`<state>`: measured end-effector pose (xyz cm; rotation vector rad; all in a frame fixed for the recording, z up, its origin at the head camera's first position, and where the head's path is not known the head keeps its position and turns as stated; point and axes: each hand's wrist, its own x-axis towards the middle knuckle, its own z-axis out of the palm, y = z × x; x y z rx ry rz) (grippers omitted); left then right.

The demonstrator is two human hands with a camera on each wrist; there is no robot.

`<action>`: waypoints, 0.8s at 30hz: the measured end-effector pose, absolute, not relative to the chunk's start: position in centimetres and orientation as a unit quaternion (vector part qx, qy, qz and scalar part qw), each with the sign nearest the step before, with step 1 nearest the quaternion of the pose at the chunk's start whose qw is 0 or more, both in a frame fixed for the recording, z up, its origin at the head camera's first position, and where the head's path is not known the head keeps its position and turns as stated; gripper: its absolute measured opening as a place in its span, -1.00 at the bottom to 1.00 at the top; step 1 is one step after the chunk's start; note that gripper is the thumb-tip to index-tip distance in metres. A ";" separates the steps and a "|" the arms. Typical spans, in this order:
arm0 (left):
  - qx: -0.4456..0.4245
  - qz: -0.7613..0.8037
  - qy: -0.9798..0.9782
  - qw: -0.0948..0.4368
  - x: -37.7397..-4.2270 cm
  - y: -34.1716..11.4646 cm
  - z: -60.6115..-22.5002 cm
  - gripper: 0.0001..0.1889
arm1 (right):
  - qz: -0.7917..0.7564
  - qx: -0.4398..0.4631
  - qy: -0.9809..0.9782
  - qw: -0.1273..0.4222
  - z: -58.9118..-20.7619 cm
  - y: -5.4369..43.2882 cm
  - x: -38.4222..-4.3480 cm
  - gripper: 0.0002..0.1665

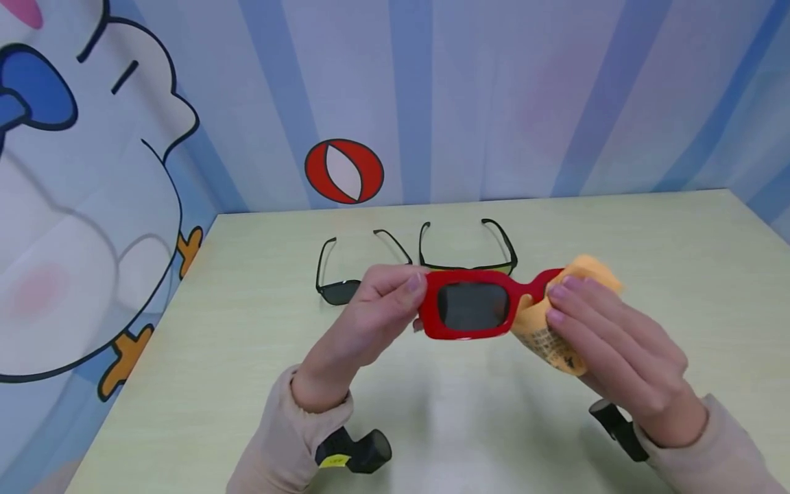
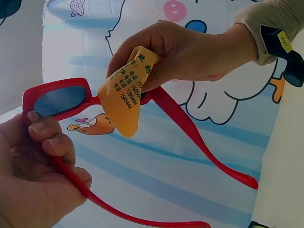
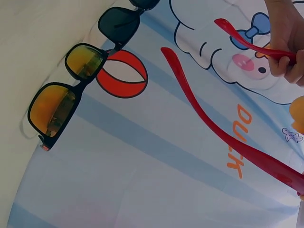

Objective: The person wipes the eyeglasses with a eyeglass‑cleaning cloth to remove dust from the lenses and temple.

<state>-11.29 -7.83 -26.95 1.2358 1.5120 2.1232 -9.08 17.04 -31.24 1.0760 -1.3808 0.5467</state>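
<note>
Red-framed sunglasses [image 1: 474,307] with dark lenses are held up above the table, lens fronts facing the head camera. My left hand [image 1: 382,312] grips their left end, its fingers curled round the temple arm [image 2: 71,178] near the hinge. With my right hand [image 1: 623,350] I pinch a yellow-orange cloth [image 2: 126,95] with printed dark characters over the right lens, which is mostly hidden under it. Both red temple arms are unfolded; the other arm [image 3: 223,135] stretches across the right wrist view.
Behind the hands, black sunglasses with dark lenses [image 1: 338,293] lie on the pale table [image 1: 185,412]. Beside them are black glasses with yellow-orange lenses [image 3: 52,111], arms unfolded. A cartoon-printed blue backdrop [image 1: 469,103] rises at the table's back and left.
</note>
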 end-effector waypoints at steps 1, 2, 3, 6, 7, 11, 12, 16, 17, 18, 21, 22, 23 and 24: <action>0.422 0.730 0.522 0.128 -11.3 -7.8 -27.0 -0.55 | 0.235 0.470 -0.600 0.603 -31.2 17.1 -9.0 -0.72; 0.419 0.730 0.525 0.127 -11.3 -7.7 -27.0 -0.56 | 0.238 0.473 -0.601 0.598 -31.2 17.1 -8.9 -0.71; 0.416 0.729 0.530 0.124 -11.4 -7.7 -27.0 -0.54 | 0.245 0.477 -0.599 0.595 -31.2 17.1 -8.8 -0.72; 0.401 0.721 0.553 0.109 -11.5 -7.7 -27.0 -0.52 | 0.264 0.472 -0.600 0.590 -31.2 17.5 -8.3 -0.75; 0.397 0.719 0.561 0.105 -11.5 -7.7 -27.0 -0.49 | 0.268 0.465 -0.601 0.592 -31.2 17.6 -8.1 -0.76; 0.364 0.722 0.579 0.105 -11.3 -7.7 -27.0 -0.39 | 0.275 0.421 -0.589 0.632 -31.2 18.0 -8.2 -0.80; 0.355 0.724 0.582 0.108 -11.2 -7.7 -27.0 -0.39 | 0.273 0.409 -0.593 0.638 -31.2 18.1 -8.3 -0.79; 0.333 0.717 0.602 0.114 -10.9 -7.6 -26.7 -0.48 | 0.270 0.373 -0.606 0.649 -31.4 18.2 -8.4 -0.79; 0.331 0.711 0.610 0.113 -10.8 -7.6 -26.6 -0.51 | 0.271 0.365 -0.607 0.651 -31.3 18.2 -8.5 -0.80; 0.330 0.705 0.618 0.111 -10.8 -7.6 -26.4 -0.54 | 0.272 0.359 -0.608 0.654 -31.3 18.1 -8.6 -0.81; 0.326 0.682 0.647 0.098 -10.7 -7.6 -26.0 -0.61 | 0.275 0.328 -0.613 0.664 -31.1 17.7 -8.7 -0.82; 0.320 0.677 0.656 0.093 -10.7 -7.7 -25.8 -0.66 | 0.273 0.313 -0.616 0.669 -30.9 17.5 -8.8 -0.83; 0.313 0.671 0.666 0.087 -10.7 -7.7 -25.7 -0.70 | 0.269 0.300 -0.622 0.671 -30.8 17.4 -8.8 -0.83; 0.303 0.665 0.678 0.079 -10.7 -7.8 -25.6 -0.73 | 0.269 0.287 -0.627 0.673 -30.6 17.3 -8.9 -0.83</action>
